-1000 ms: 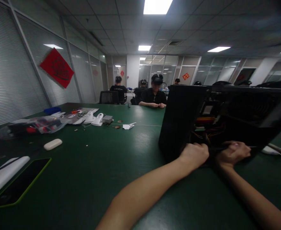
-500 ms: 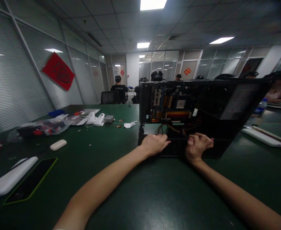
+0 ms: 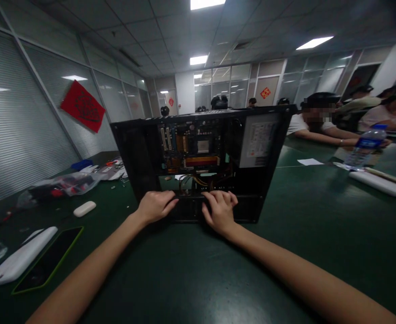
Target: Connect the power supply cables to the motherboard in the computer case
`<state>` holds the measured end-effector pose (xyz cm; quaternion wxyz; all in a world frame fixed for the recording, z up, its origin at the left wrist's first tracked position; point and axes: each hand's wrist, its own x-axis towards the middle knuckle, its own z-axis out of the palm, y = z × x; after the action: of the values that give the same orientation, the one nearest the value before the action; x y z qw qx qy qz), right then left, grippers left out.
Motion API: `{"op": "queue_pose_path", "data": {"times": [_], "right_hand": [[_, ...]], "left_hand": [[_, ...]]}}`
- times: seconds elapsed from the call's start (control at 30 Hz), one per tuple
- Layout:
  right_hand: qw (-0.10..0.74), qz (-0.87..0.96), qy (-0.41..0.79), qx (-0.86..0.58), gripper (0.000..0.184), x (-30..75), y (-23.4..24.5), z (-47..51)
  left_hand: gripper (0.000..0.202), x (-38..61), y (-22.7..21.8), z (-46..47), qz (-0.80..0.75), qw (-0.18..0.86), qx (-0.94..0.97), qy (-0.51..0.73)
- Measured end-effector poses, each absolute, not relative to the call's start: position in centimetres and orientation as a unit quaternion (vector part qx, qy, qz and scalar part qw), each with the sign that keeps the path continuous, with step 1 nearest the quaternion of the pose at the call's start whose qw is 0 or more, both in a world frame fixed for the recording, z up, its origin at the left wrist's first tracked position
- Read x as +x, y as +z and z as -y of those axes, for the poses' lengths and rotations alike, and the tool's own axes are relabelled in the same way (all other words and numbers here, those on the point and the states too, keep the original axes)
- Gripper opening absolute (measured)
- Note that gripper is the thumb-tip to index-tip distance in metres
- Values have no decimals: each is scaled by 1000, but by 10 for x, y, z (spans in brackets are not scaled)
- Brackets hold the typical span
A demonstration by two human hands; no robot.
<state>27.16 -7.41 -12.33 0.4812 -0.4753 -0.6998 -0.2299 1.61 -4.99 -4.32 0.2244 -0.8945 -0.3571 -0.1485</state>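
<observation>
An open black computer case [image 3: 133,153] stands upright on the green table [image 3: 191,274], its open side facing me. Inside it I see the motherboard [image 3: 191,146], a grey power supply [image 3: 258,139] at the right and loose coloured cables [image 3: 198,180] low in the middle. My left hand [image 3: 155,206] lies on the case's lower front rim with its fingers stretched toward the right. My right hand [image 3: 220,209] rests beside it on the same rim, fingers spread over the edge. Neither hand holds a loose object.
At the left lie a black tablet with a green rim [image 3: 47,261], a long white bar [image 3: 18,261], a small white oval case [image 3: 84,208] and a plastic bag of parts [image 3: 69,183]. A water bottle [image 3: 365,150] and seated people are at the right.
The case has swung round and shifted left, so its open side now faces me. Both hands moved left with it and went from closed grips to flatter fingers on the rim.
</observation>
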Motion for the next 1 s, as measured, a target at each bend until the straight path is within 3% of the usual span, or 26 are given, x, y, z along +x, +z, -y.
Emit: {"op": "queue_pose_path", "data": {"times": [0.3,0.4,0.53,0.67,0.77,0.9,1.0], "right_hand": [[441,771,-156,-432,36,222,-110,84],[367,819,-142,-417,41,230,-89,93],[243,865,-101,-427,42,239,-46,100],[122,858,5,-500,51,238,-4,75],[33,855,88,-509,50,236,9,39],[3,837,128,-533,47,230,-1,4],[-2,821,121,-558,44,227,-14,-2]], "left_hand": [[46,-40,-45,69,446,233,-850,-159],[53,-34,-38,73,490,191,-840,-134],[54,-27,-9,69,516,46,-851,-83],[59,-25,26,46,542,-94,-835,25],[66,-21,40,18,580,-112,-801,96],[72,-13,37,-19,561,-103,-821,23],[68,-11,24,-36,549,-127,-825,33]]}}
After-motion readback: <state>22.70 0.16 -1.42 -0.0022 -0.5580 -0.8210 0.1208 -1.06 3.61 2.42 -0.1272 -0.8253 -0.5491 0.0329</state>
